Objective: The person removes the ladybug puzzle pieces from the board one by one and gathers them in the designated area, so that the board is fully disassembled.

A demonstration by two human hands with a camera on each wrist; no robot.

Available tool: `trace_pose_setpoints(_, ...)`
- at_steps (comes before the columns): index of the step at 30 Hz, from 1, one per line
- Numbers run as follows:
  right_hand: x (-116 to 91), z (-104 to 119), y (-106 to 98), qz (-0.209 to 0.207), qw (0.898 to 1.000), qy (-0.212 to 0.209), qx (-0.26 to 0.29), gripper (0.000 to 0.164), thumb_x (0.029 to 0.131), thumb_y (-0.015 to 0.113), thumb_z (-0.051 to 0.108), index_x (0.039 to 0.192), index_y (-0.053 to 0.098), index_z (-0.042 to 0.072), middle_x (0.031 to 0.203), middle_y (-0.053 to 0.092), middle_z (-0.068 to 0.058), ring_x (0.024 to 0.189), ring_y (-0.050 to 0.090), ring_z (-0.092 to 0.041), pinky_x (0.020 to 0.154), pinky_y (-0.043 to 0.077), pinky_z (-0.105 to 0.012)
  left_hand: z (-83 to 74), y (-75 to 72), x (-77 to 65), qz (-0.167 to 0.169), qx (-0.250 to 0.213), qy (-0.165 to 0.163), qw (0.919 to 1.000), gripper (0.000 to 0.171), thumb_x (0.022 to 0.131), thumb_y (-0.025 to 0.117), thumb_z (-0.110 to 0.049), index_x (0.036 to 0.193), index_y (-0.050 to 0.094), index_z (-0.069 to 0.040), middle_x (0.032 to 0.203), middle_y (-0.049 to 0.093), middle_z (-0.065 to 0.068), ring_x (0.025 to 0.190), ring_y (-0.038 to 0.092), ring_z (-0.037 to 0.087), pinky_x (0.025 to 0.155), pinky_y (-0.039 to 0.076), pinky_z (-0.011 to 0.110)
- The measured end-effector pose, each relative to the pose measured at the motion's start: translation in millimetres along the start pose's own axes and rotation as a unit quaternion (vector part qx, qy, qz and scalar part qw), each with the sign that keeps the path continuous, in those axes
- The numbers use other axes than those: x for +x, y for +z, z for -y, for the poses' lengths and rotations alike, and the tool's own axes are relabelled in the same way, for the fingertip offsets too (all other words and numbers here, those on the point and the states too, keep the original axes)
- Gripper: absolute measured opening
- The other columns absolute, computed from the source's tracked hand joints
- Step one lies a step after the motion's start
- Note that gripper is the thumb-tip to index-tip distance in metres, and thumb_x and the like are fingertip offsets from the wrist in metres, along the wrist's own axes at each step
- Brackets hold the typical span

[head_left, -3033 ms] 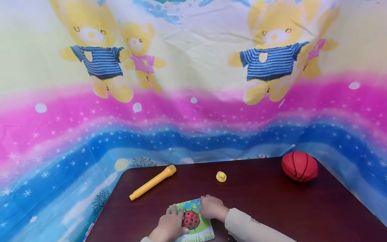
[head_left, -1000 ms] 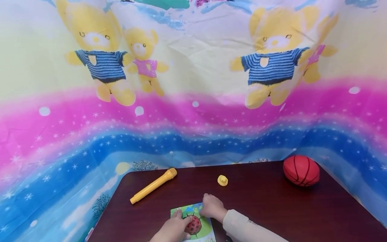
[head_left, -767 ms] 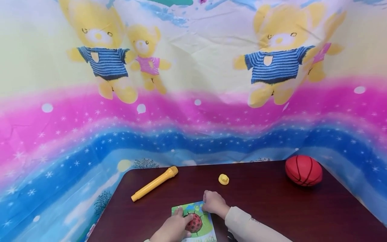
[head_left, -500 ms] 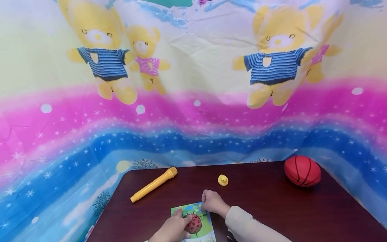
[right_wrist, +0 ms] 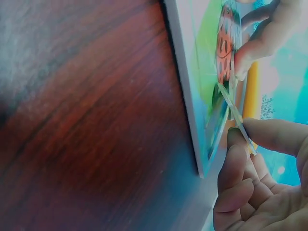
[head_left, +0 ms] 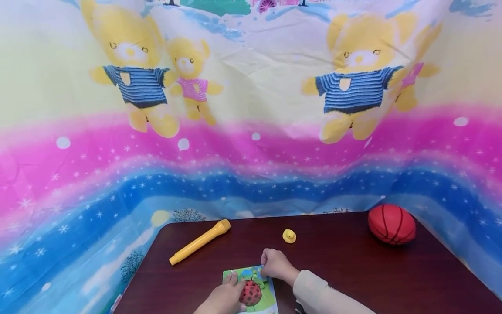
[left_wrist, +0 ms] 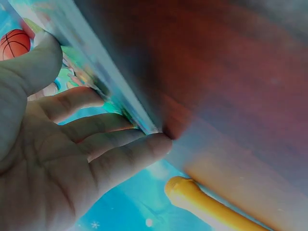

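Note:
A flat puzzle board (head_left: 270, 301) with a red, black-spotted ladybug (head_left: 251, 293) on green lies at the table's near edge. On its left side my left hand (head_left: 224, 297) rests with fingers extended, the fingertips beside the ladybug. In the left wrist view, the fingers (left_wrist: 130, 159) reach to the board's edge. My right hand (head_left: 277, 265) is at the board's upper right corner. Seen from the right wrist, its thumb and fingers pinch a thin puzzle piece (right_wrist: 244, 129), tilted up from the board, with its lower end near the ladybug. The piece's printed face is mostly hidden.
On the dark wooden table (head_left: 333, 261) lie a yellow toy microphone (head_left: 200, 243) at the back left, a small yellow duck (head_left: 289, 236) behind the right hand, and a red ball with black lines (head_left: 392, 224) at the back right. A printed bear curtain (head_left: 251, 174) hangs behind.
My left hand, spread flat earlier, has shifted lower and uncovers more of the ladybug than a second ago. My right hand stays at the corner, slightly raised, with the puzzle piece tilted up.

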State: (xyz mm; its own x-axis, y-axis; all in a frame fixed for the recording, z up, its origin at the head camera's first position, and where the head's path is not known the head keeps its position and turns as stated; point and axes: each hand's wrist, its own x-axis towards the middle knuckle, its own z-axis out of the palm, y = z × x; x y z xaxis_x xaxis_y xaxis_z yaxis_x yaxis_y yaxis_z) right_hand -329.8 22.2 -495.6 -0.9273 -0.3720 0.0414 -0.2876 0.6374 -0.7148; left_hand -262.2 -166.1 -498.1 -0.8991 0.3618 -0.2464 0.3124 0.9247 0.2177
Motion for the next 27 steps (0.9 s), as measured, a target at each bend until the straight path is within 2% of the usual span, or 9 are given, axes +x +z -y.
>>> trace_pose_setpoints(6,-3,7,-2,-0.004,1.0,-0.006,-0.001,0.028,0.064,0.077,0.003,0.072,0.052,0.009,0.065,0.049,0.002,0.057,0.046,-0.014,0.051,0.04,-0.028,-5.0,-1.9,-0.9,0.004,0.03,0.002,0.9995,0.058,0.081,0.071,-0.038,0.128,0.058,-0.007,0.138,0.044,0.024,0.128,0.042,0.041,0.085,0.05,0.044)
trace_pose_setpoints(11,-5,9,-6,-0.011,1.0,-0.004,0.029,0.021,0.069,0.076,0.003,0.075,0.057,0.009,0.068,0.053,0.001,0.058,0.049,-0.013,0.052,0.043,-0.028,-6.7,-2.5,-0.7,0.006,0.043,0.009,0.999,0.058,0.081,0.071,-0.039,0.128,0.058,-0.007,0.137,0.044,0.023,0.127,0.043,0.04,0.087,0.05,0.044)
trace_pose_setpoints(20,-7,1,-25,-0.026,0.996,-0.015,0.087,0.012,0.074,0.072,0.002,0.08,0.062,0.006,0.064,0.055,0.0,0.056,0.052,-0.014,0.052,0.045,-0.03,-3.8,-5.0,-1.9,0.022,0.011,0.001,0.9997,0.059,0.084,0.068,-0.037,0.133,0.055,-0.007,0.142,0.04,0.025,0.131,0.037,0.042,0.091,0.047,0.046)
trace_pose_setpoints(27,-14,-8,-45,-0.033,0.992,0.027,0.119,0.011,0.077,0.072,0.002,0.082,0.062,0.004,0.062,0.056,-0.002,0.055,0.054,-0.015,0.054,0.048,-0.032,-5.0,-7.4,-3.4,0.013,0.01,0.008,0.9998,0.06,0.084,0.068,-0.037,0.133,0.054,-0.005,0.14,0.041,0.027,0.129,0.039,0.041,0.091,0.047,0.046)
